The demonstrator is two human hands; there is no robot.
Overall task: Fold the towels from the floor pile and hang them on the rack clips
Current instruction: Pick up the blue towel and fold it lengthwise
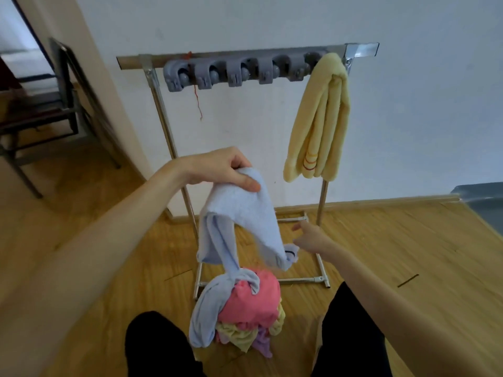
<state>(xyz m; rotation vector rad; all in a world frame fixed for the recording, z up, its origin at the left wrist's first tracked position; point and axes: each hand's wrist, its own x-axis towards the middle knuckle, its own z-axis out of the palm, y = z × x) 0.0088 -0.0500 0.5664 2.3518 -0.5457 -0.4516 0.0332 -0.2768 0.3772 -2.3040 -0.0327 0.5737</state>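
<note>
The fingers [249, 183] of the left hand [217, 170] pinch the top corner of a light blue towel [239, 227], which hangs down with its lower end draped over the pile [245, 314] of pink, yellow and lilac towels on the wooden floor [394, 240]. The right hand [313, 238] reaches toward the towel's lower edge, fingers loosely spread and holding nothing. Behind stands the rack [168, 126], its row of grey clips [234, 72] along the top bar; a folded yellow towel [318, 121] hangs from the rightmost clip, against the white wall [272, 17].
</note>
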